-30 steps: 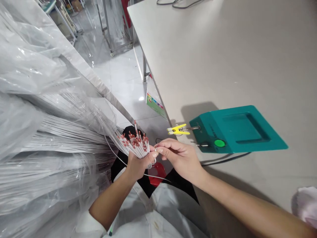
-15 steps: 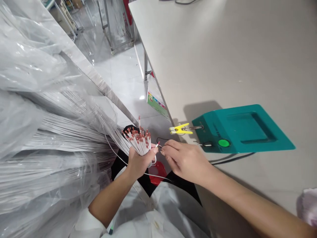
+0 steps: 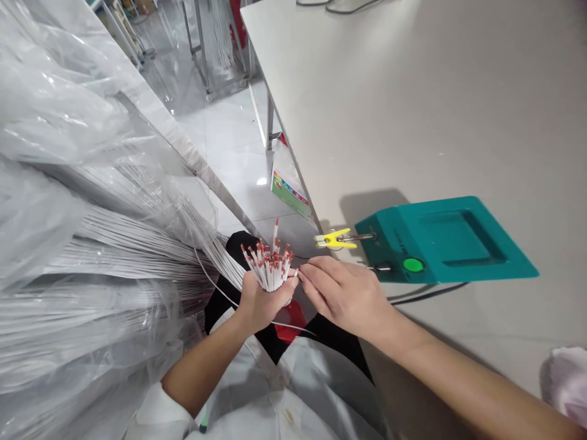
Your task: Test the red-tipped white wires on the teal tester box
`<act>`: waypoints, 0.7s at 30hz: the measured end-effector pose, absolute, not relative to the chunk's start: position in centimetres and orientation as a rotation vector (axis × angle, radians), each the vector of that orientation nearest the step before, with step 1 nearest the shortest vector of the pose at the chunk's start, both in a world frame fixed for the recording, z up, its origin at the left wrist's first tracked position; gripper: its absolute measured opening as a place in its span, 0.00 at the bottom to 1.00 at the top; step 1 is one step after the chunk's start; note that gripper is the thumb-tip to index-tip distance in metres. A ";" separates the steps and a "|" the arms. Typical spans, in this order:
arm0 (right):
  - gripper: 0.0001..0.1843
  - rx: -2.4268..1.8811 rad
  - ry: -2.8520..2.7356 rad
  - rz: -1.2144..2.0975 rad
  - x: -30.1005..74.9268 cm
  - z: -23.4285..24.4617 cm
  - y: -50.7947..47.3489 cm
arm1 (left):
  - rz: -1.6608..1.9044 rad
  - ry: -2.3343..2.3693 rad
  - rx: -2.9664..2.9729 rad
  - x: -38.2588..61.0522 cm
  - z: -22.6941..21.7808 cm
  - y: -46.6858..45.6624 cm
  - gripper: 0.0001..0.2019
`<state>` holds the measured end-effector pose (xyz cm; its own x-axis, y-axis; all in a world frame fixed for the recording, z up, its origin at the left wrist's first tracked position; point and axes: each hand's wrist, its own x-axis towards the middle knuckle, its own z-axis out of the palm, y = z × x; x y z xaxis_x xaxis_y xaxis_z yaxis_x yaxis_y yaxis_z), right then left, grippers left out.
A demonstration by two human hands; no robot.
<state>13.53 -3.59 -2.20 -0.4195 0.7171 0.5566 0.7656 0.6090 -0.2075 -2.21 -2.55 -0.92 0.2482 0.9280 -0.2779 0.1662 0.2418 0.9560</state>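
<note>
My left hand (image 3: 261, 299) is closed around a bundle of thin white wires with red tips (image 3: 270, 266), held upright over my lap; one wire sticks up above the others. The wires run off to the left into clear plastic wrapping (image 3: 82, 232). My right hand (image 3: 342, 293) is right beside the bundle, its fingertips pinched at the bundle's right edge; what they hold is too small to make out. Just beyond the right hand, a yellow clip (image 3: 334, 239) juts from a teal box (image 3: 440, 241) with a green button (image 3: 413, 264).
The teal box sits at the near left edge of a pale table (image 3: 413, 104), with a black cable (image 3: 422, 294) running from under it. A metal rail (image 3: 192, 159) crosses the plastic-wrapped wires on the left. A colourful carton (image 3: 287, 189) stands on the floor by the table leg.
The left hand turned the bundle more upright, and one wire now stands higher. The right hand's fingertips have moved in against the bundle's right side.
</note>
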 end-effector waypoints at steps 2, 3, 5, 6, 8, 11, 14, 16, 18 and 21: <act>0.06 -1.188 -2.232 -0.011 13.5 -1.6 -3.6 | 0.767 1.233 1.236 -2.2 -0.9 -2.5 0.05; 0.08 -1.203 -2.203 0.120 13.5 -1.2 -3.5 | 0.787 1.243 1.257 -2.3 -0.9 -2.5 0.04; 0.10 -1.228 -2.083 0.484 13.4 -0.5 -3.5 | 0.825 1.247 1.327 -2.4 -1.0 -2.5 0.04; 0.11 -1.245 -1.992 0.714 13.3 -0.2 -3.4 | 0.838 1.244 1.361 -2.5 -1.1 -2.5 0.04; 0.11 -1.278 -1.710 1.255 13.1 0.1 -3.2 | 0.862 1.251 1.404 -2.6 -1.3 -2.5 0.04; 0.14 -1.243 -1.059 1.984 13.0 -0.3 -3.1 | 0.873 1.257 1.429 -2.8 -1.5 -2.6 0.03; 0.18 -1.209 -0.710 2.194 13.1 -0.7 -3.3 | 0.802 1.235 1.440 -2.9 -1.5 -2.6 0.04; 0.18 -1.272 -0.778 2.077 13.4 -0.7 -3.5 | 0.753 1.264 1.404 -2.9 -1.5 -2.7 0.04; 0.18 -1.359 -1.003 1.830 13.6 -0.4 -3.8 | 0.735 1.303 1.333 -2.7 -1.4 -2.7 0.04; 0.12 -1.374 -1.503 1.305 13.7 -0.3 -4.0 | 0.770 1.289 1.276 -2.3 -1.4 -2.6 0.03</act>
<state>13.75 -4.02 -0.34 -0.1851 0.9747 -0.1251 0.2612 -0.0739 -0.9625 -2.27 -2.63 -1.44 0.1933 0.9485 -0.2510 0.2289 0.2051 0.9516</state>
